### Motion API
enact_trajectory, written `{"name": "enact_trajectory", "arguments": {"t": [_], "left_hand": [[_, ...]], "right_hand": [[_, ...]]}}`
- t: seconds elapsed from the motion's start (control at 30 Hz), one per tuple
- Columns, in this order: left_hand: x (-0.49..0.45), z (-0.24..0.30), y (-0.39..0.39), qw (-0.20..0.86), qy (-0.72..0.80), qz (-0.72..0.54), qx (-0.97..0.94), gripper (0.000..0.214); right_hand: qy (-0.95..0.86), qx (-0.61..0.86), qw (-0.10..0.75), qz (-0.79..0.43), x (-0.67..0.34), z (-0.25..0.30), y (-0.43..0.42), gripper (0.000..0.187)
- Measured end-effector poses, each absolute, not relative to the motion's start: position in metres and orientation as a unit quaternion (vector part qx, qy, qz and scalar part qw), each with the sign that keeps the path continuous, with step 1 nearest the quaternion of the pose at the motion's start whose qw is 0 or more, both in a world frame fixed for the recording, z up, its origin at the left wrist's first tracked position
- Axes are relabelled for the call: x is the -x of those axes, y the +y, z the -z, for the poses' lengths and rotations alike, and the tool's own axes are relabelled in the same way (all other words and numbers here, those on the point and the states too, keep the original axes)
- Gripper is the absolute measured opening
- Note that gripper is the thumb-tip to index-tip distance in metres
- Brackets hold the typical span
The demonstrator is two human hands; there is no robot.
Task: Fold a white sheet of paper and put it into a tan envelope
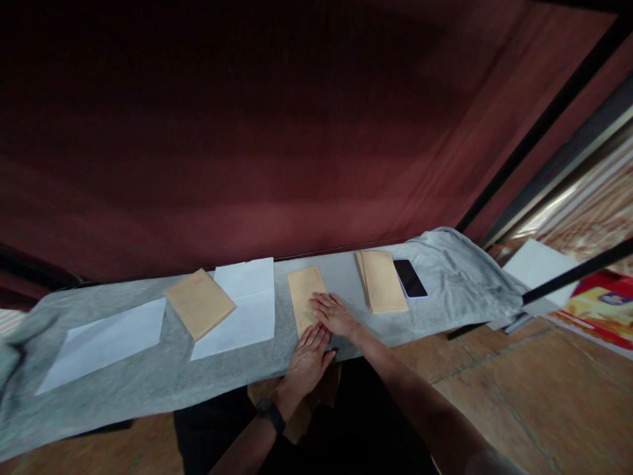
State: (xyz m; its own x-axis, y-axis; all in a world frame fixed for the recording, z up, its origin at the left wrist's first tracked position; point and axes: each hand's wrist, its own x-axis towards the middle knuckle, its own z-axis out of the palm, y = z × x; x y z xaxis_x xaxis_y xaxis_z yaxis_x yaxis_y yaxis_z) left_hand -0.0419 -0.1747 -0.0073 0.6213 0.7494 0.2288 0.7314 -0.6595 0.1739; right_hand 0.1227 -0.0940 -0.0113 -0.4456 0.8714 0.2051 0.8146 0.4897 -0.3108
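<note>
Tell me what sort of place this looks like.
Probably a makeshift paper-handling workspace, though I can't say whether it's a home or business: brown envelopes and white sheets lie on a gray cloth above a tiled floor.

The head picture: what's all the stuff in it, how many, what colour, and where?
middle envelope: one, tan, beneath the hands
stacked envelopes: at least two, tan, right of middle
left envelope: at least one, tan, partly over paper
white sheets: two, white, left
phone: one, black-screened, beside the stack
cloth: grey, under these things
panel: dark red, behind
bars: at least two, black, right
flat thing: one, white, far right
packaging: red and yellow, far right
floor: brown, below
watch: one, black, left wrist
left hand: one, bare, at middle envelope's near end
right hand: one, bare, on middle envelope
</note>
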Motion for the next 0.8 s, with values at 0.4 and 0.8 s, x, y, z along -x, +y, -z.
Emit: {"name": "enact_trajectory", "arguments": {"t": [0.4,0.8], "left_hand": [[0.039,0.011,-0.180,0.021,0.430,-0.136,-0.892,0.053],[0.049,0.026,-0.161,0.011,0.473,-0.162,-0.866,0.058]], "right_hand": [[-0.803,0.557,0.202,-0.062,-0.105,0.008,-0.034,0.056],[-0.818,0.520,0.245,-0.022,-0.135,0.022,-0.144,0.049]]}}
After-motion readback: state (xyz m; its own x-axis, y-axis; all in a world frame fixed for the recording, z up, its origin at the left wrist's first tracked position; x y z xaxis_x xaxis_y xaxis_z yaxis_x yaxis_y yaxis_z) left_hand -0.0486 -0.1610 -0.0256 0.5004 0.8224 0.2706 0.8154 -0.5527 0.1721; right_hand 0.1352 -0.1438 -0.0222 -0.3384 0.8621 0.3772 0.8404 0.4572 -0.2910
